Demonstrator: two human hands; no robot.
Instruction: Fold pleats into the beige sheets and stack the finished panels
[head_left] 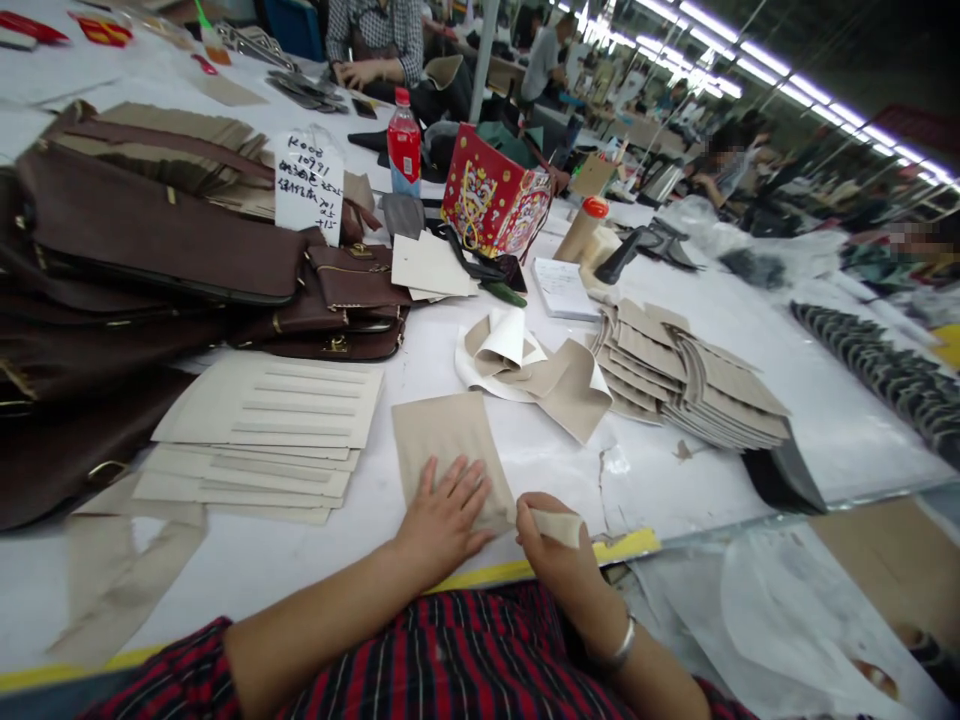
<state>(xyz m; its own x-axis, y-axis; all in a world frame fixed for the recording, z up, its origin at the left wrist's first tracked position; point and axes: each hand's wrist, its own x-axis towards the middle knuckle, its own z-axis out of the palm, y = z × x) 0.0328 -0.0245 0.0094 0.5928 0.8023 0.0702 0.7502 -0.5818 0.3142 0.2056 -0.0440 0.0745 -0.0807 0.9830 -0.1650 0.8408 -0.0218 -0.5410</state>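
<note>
A beige rectangular piece (442, 430) lies on the white table in front of me. My left hand (446, 515) rests flat on its lower part, fingers spread. At the piece's lower right corner, my right hand (559, 550) is closed around a beige strip (559, 527), whose curled end sticks out to the right. To the left is a fanned stack of pale panels with grey strips (277, 410). Crumpled beige and white scraps (577, 385) lie beyond my hands, with a fanned pile of beige pieces (675, 370) to their right.
Dark brown bags (165, 240) fill the left side. Farther back stand a red-labelled bottle (404, 150), a red patterned box (491, 190) and an orange-capped container (581, 228). A notepad (562, 288) lies nearer. Yellow tape (626, 545) runs along the near edge. Another person sits opposite.
</note>
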